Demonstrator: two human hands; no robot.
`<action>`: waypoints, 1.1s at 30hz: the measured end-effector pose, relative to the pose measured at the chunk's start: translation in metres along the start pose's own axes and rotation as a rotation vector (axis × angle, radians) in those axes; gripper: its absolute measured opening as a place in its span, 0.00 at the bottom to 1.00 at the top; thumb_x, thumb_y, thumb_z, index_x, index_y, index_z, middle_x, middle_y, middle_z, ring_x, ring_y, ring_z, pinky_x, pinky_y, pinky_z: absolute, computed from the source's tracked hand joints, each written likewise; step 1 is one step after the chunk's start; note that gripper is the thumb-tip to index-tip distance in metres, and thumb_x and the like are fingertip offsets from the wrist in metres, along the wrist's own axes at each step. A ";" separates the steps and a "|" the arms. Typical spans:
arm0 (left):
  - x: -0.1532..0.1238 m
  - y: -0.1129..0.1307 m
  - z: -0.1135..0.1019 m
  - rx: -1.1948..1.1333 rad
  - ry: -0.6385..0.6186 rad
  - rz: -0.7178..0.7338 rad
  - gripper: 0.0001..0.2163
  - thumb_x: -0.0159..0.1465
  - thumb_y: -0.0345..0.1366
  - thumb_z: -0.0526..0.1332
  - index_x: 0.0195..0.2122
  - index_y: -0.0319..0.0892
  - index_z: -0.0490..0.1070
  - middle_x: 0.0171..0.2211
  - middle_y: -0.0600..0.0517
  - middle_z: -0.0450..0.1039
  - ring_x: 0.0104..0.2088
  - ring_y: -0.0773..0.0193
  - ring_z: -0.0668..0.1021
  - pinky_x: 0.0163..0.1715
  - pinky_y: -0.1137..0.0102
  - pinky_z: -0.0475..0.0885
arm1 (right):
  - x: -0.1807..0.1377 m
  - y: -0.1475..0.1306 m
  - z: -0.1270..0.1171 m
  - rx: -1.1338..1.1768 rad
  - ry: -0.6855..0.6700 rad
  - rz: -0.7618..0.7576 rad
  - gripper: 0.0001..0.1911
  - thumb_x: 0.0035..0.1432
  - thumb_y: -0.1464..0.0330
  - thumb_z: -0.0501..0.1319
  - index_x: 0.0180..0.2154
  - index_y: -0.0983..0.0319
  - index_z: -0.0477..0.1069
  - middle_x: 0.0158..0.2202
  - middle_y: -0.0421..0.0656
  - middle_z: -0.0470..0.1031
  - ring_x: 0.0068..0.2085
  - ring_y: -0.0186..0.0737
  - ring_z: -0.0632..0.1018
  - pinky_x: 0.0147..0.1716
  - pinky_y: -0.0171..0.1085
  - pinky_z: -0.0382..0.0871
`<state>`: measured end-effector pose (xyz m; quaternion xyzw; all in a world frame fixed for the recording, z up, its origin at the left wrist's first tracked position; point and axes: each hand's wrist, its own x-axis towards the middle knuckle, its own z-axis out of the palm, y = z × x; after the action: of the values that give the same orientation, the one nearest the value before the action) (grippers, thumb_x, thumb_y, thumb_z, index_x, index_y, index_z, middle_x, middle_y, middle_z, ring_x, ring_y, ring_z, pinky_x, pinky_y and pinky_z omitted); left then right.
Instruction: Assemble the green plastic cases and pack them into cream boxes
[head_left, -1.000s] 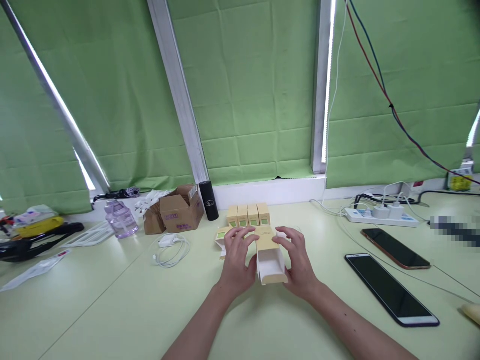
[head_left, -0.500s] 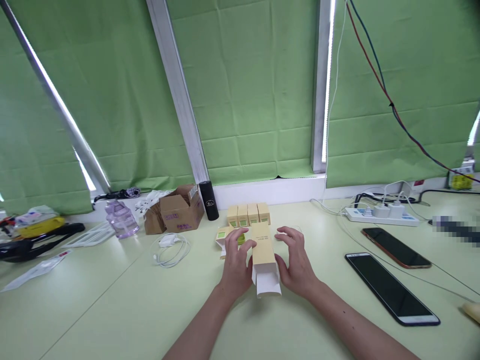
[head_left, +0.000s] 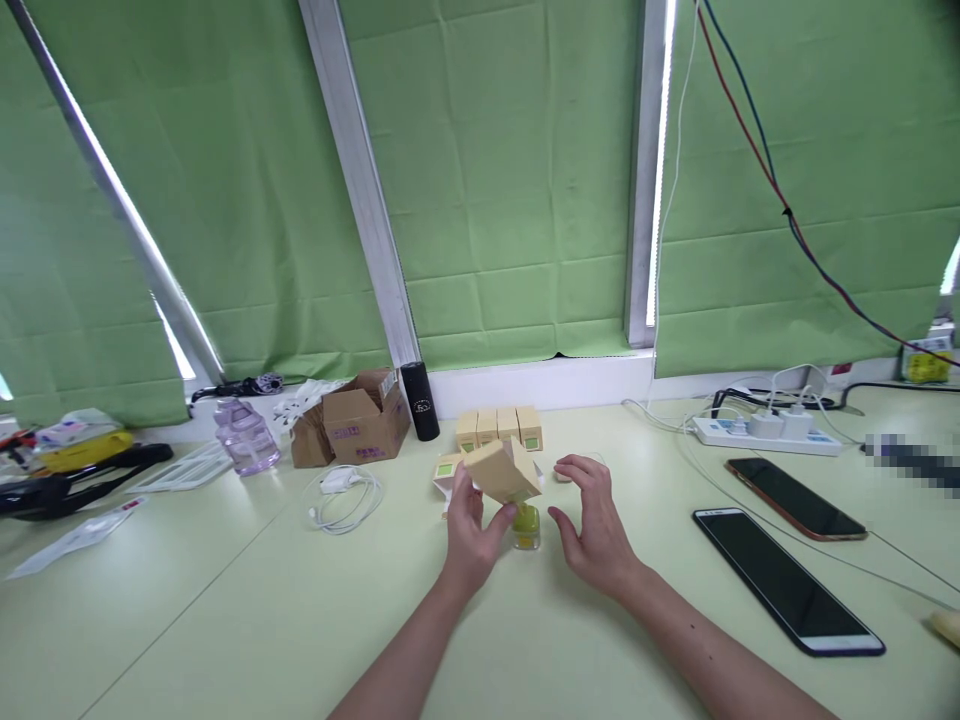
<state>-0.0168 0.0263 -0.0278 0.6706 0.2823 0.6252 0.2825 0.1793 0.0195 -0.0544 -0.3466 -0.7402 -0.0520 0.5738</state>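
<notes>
My left hand grips a small tan carton, lifted and tipped over above the table. Right under the carton stands a small yellow-green jar on the table. My right hand is beside the jar, fingers apart and curved, holding nothing. Behind my hands a row of several matching tan cartons with green labels stands upright. One more carton lies at the left of my left hand, partly hidden.
Two dark phones lie at right, with a white power strip and cables behind. At left are a white cable coil, brown cardboard boxes, a black cylinder and a clear purple bottle.
My left hand lifted the tan carton and tipped it over. The yellow-green jar now stands uncovered on the table beneath it. My right hand let go of the carton.
</notes>
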 end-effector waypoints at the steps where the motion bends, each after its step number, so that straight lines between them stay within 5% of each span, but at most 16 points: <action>1: 0.001 0.001 0.001 -0.047 -0.005 -0.019 0.24 0.64 0.48 0.69 0.57 0.44 0.69 0.53 0.41 0.72 0.55 0.48 0.76 0.56 0.56 0.73 | 0.000 0.000 0.000 0.004 0.004 0.003 0.31 0.63 0.75 0.57 0.65 0.54 0.54 0.58 0.53 0.64 0.59 0.58 0.68 0.55 0.61 0.69; 14: 0.010 -0.005 -0.003 -0.401 -0.020 -0.249 0.30 0.62 0.44 0.71 0.64 0.41 0.68 0.59 0.40 0.74 0.58 0.46 0.77 0.57 0.57 0.72 | 0.002 -0.009 -0.001 0.144 -0.077 0.011 0.31 0.66 0.79 0.50 0.67 0.53 0.53 0.64 0.54 0.58 0.68 0.55 0.63 0.61 0.62 0.69; 22: 0.010 -0.009 -0.001 -0.402 -0.087 -0.308 0.26 0.62 0.42 0.71 0.61 0.41 0.73 0.59 0.40 0.75 0.58 0.45 0.77 0.56 0.58 0.73 | -0.001 -0.013 0.000 0.231 -0.163 0.077 0.31 0.66 0.79 0.49 0.66 0.49 0.56 0.69 0.52 0.52 0.62 0.54 0.72 0.52 0.56 0.79; 33: 0.008 -0.007 0.001 -0.398 -0.140 -0.365 0.26 0.63 0.42 0.71 0.61 0.41 0.73 0.61 0.41 0.73 0.57 0.48 0.78 0.56 0.59 0.73 | 0.000 -0.018 0.001 0.403 -0.163 0.173 0.25 0.68 0.77 0.48 0.61 0.49 0.63 0.66 0.49 0.52 0.64 0.51 0.68 0.54 0.52 0.78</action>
<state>-0.0159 0.0368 -0.0272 0.5816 0.2499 0.5593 0.5352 0.1678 0.0064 -0.0494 -0.2904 -0.7469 0.1744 0.5721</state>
